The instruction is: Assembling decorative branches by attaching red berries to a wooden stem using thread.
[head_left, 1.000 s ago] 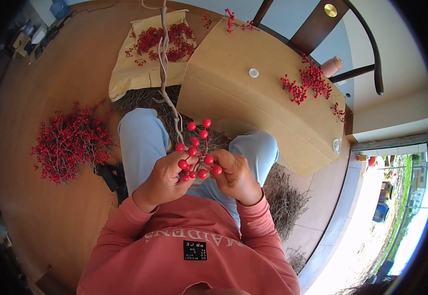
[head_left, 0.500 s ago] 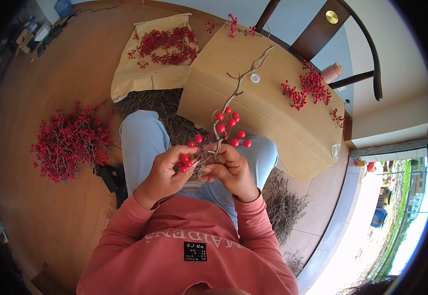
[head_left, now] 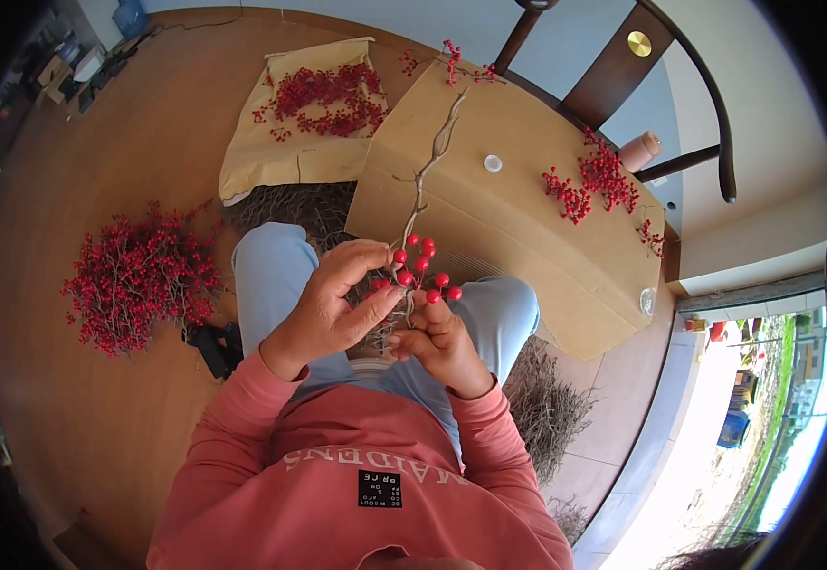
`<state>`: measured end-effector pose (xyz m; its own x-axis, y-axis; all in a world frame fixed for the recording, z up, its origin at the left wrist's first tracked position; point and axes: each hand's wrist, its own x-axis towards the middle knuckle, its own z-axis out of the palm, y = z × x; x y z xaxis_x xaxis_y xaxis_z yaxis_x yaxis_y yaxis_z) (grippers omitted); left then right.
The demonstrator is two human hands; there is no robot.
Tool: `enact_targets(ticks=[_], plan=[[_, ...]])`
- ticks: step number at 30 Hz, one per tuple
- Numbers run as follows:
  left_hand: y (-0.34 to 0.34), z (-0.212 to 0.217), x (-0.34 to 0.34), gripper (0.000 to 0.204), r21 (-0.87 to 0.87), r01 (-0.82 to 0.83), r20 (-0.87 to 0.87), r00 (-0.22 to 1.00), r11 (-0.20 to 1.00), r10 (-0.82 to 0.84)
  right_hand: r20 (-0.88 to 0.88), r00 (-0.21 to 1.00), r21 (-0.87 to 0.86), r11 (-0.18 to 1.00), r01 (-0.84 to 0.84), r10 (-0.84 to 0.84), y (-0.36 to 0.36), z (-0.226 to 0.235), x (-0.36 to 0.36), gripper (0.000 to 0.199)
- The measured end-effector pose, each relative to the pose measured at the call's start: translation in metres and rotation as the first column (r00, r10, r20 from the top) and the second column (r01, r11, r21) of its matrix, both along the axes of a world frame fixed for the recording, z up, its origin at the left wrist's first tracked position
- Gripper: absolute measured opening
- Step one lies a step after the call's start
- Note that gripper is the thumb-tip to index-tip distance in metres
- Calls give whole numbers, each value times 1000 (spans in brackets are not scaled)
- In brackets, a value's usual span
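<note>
A bare, twisted brown branch (head_left: 419, 180) stands up between my hands, its thin tip pointing away from me. Near its lower end sits a sprig of round red berries (head_left: 422, 264). My left hand (head_left: 332, 299) comes in from the left, with thumb and index finger closing around the berry sprig where it meets the branch; a few berries show between those fingers. Below the berries, my right hand (head_left: 446, 350) pinches the branch's lower end, its fingers curled. The exact contact of the fingertips is partly hidden.
A cardboard-covered table (head_left: 518, 228) ahead holds berry clusters (head_left: 607, 176), a pink thread spool (head_left: 639, 151) and a small white disc (head_left: 493, 163). Left are a berry pile (head_left: 142, 280) and a berry-covered cloth sack (head_left: 252, 157). Dry twigs (head_left: 546, 399) lie right; a dark chair (head_left: 613, 81) stands behind the table.
The branch has shifted left and toward me. My left hand has moved up, from the lower berries to the upper part of the sprig. My right hand has slipped lower on the branch.
</note>
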<state>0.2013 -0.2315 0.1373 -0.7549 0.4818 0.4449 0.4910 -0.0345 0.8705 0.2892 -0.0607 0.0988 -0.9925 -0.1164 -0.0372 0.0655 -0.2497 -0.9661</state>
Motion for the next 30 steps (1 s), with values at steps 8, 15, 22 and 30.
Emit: enact_targets(ticks=[8,15,22,30], plan=[[7,-6,11,11,1,66,400,915,998,-61,-153,988,278,960,27,17,7,-1,6,47],[10,-18,11,16,-226,-38,-93,996,974,17,-249,948,29,977,212,-199,47,18,-6,40],[28,-26,21,11,-308,-89,-379,925,947,-36,-214,951,-58,975,216,-223,41,30,-25,16],[31,-30,19,10,-259,-40,-261,965,965,-30,-85,962,-71,964,255,-261,49,24,-34,11]])
